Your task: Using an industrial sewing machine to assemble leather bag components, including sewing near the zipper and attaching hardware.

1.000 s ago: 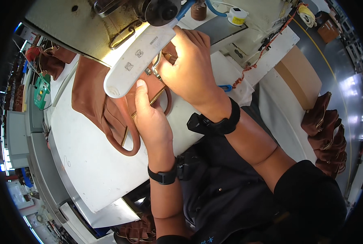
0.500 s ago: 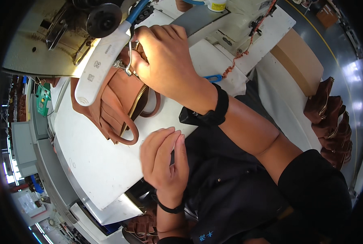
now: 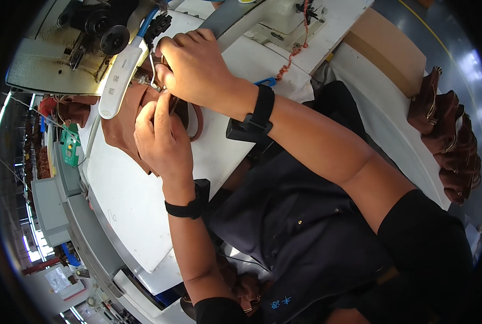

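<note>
A brown leather bag (image 3: 123, 132) lies on the white table, its upper part under the head of a sewing machine (image 3: 41, 70). My right hand (image 3: 198, 67) is closed on the bag's far edge beside the machine's needle area, fingers curled and thumb bent inward. My left hand (image 3: 162, 137) rests over the bag, its fingertips pinched on the leather close to my right thumb. Part of a zipper (image 3: 173, 105) and a rounded handle (image 3: 199, 123) show beside my left hand. The exact stitching point is hidden by my fingers and a bent metal rod (image 3: 153, 73).
A white lamp bar (image 3: 116, 83) hangs just left of my hands. Blue thread snips (image 3: 266, 82) lie to the right by a coiled orange cord (image 3: 289, 65). Several brown bags (image 3: 449, 135) are piled at the far right, near a cardboard box (image 3: 387, 46).
My left hand has moved up from above the table's near part onto the bag and now grips it. My right hand stays at the bag's edge. The whole view has shifted somewhat.
</note>
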`<state>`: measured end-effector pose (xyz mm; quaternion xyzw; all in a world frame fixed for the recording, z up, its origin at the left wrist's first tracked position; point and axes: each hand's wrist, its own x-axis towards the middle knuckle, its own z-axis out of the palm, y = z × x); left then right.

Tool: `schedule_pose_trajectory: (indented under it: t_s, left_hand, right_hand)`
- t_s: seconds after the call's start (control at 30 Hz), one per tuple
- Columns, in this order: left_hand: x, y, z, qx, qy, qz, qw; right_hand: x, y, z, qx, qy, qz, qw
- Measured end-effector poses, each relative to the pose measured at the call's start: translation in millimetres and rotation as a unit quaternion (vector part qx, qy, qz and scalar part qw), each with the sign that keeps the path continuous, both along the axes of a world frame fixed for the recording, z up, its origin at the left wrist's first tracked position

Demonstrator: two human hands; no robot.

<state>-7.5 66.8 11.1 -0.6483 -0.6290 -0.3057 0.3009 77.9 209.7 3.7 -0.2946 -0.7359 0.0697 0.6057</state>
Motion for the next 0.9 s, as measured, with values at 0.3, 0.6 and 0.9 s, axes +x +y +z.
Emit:
schedule_pose_trajectory:
  t_s: [0.3, 0.6, 0.9]
  left_hand:
    - [-3.2, -9.1, -0.8, 0.070, -0.014, 0.012, 0.997]
    - [-1.2, 0.1, 26.2, -0.046, -0.094, -0.145, 0.984]
    - [-24.6, 11.0, 46.7, -0.048, 0.089, -0.151, 0.983]
  right_hand:
    - [-1.0, 1.7, -1.0, 0.036, 0.000, -0.012, 0.999]
    - [4.3, 3.7, 2.6, 0.009, -0.018, 0.013, 1.000]
    - [3.5, 3.1, 3.9, -0.004, -0.039, 0.002, 0.999]
